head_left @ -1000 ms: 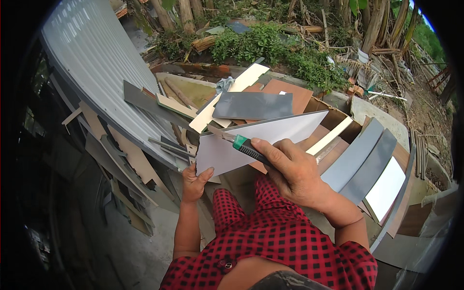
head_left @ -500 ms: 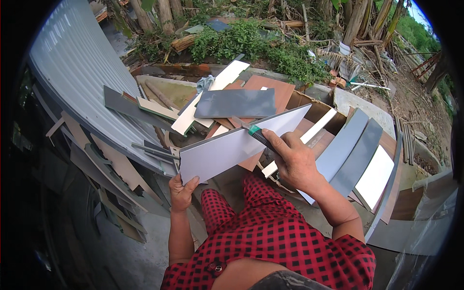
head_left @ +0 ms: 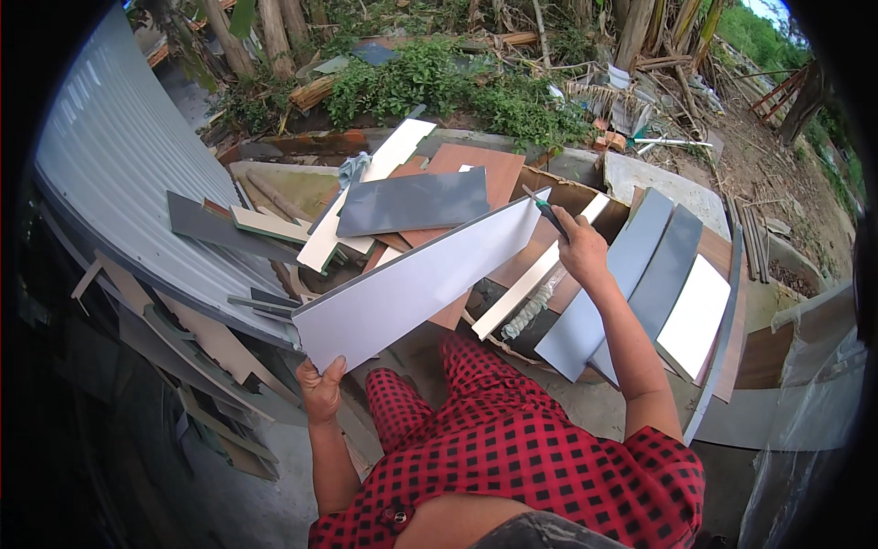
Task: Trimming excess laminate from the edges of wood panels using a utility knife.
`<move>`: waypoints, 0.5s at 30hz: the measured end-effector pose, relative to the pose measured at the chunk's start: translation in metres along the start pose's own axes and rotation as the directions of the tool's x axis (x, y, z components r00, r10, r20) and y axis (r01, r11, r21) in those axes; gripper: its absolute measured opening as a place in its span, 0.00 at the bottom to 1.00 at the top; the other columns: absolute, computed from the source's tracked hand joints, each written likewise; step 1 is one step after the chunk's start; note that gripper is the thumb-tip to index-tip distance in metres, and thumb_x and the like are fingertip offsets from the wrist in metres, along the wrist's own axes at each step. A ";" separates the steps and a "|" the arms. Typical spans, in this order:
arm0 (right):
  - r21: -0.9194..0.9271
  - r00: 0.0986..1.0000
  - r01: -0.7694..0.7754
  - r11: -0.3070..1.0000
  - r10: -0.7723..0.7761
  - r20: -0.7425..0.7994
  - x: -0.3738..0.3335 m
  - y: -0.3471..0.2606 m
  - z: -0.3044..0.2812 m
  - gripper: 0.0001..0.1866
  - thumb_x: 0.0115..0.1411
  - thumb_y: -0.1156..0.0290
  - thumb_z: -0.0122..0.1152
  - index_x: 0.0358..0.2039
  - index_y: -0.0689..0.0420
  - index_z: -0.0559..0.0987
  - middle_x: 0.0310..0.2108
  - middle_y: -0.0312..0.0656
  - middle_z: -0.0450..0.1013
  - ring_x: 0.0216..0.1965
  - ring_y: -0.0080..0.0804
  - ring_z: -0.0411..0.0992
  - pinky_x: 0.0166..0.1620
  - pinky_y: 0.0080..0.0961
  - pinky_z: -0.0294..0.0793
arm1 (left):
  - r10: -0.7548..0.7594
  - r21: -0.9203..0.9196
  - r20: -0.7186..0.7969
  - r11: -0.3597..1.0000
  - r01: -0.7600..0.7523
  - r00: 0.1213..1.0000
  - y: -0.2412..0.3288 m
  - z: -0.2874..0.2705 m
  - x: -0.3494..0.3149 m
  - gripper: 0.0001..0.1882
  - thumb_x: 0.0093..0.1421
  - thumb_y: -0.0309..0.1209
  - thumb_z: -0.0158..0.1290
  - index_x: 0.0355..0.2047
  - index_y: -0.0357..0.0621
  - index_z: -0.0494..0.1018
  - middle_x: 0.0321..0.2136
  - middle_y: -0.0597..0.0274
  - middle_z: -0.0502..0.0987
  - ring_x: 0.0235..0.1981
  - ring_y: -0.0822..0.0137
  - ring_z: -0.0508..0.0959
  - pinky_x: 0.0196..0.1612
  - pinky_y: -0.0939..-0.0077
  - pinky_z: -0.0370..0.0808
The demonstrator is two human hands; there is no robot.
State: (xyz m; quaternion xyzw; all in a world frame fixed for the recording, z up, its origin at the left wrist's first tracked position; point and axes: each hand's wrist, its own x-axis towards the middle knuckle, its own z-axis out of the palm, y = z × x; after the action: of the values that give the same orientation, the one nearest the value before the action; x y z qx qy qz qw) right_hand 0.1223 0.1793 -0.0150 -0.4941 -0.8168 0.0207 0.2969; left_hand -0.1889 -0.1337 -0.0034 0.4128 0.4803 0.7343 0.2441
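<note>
Checked clothing: red and black shirt and trousers (head_left: pixel 512 421) on the person, nearest to where I stand.
Left hand: closed on the lower left corner of the board, thumb on the white face; the left hand (head_left: pixel 322 384) holds that same end as in the earlier views.
White-faced board: held aslant above the lap, dark long edge uppermost; the white-faced board (head_left: pixel 412 284) shows more bare face than a second ago, when the right arm crossed it.
Right hand: wrapped around the knife handle; the right hand (head_left: pixel 583 250) has travelled from the left part of the board to its far right end.
Utility knife: green and black handle, blade at the board's far upper corner; whether the utility knife (head_left: pixel 549 216) touches there, I cannot tell.
Pale bundle: the twisted pale bundle (head_left: pixel 529 313) beside the cream strip (head_left: pixel 518 295) is now exposed.
Right-hand stack: grey panels (head_left: pixel 607 279) and a white panel (head_left: pixel 697 316) lie overlapping.
Beyond: dark grey panel (head_left: pixel 416 201), blue-grey cloth (head_left: pixel 353 168), then green shrubs (head_left: pixel 402 87).
</note>
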 end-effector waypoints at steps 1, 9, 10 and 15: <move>-0.023 1.000 -0.025 0.999 0.025 -0.006 0.004 0.010 0.001 0.26 0.50 0.75 0.53 0.51 0.41 0.70 0.27 0.45 0.66 0.29 0.44 0.71 0.32 0.41 0.71 | -0.002 -0.003 0.006 1.000 0.002 1.000 -0.003 -0.001 0.001 0.10 0.55 0.21 0.52 0.38 0.38 0.75 0.33 0.66 0.77 0.34 0.77 0.74 0.41 0.81 0.69; 0.576 0.852 -0.515 0.634 0.451 0.265 0.009 0.059 0.009 0.16 0.45 0.74 0.60 0.37 0.60 0.75 0.21 0.39 0.70 0.22 0.32 0.71 0.25 0.28 0.70 | -0.100 0.108 0.087 0.990 0.090 0.991 -0.009 -0.006 -0.001 0.14 0.53 0.19 0.53 0.41 0.40 0.74 0.37 0.64 0.77 0.38 0.74 0.75 0.45 0.78 0.68; 0.688 0.767 -0.623 0.372 0.465 0.442 0.004 0.048 0.004 0.11 0.45 0.72 0.63 0.30 0.61 0.75 0.20 0.34 0.67 0.20 0.24 0.68 0.22 0.20 0.66 | -0.102 0.111 0.080 0.989 0.092 0.992 -0.006 -0.003 -0.002 0.14 0.53 0.19 0.53 0.41 0.40 0.74 0.37 0.64 0.77 0.38 0.74 0.75 0.45 0.78 0.68; 0.689 0.694 -0.701 -0.186 0.046 0.718 -0.043 -0.018 0.028 0.14 0.56 0.65 0.57 0.41 0.58 0.71 0.28 0.39 0.71 0.29 0.29 0.73 0.26 0.25 0.73 | -0.051 -0.048 -0.120 0.998 0.045 0.991 0.000 0.020 0.001 0.09 0.56 0.22 0.51 0.38 0.34 0.74 0.34 0.63 0.76 0.34 0.75 0.74 0.40 0.80 0.69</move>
State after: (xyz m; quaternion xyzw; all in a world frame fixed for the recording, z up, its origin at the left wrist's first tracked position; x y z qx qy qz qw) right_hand 0.1081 0.1424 -0.0517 -0.3366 -0.3846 0.7949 0.3269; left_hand -0.1729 -0.1226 0.0005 0.3501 0.4873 0.7627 0.2414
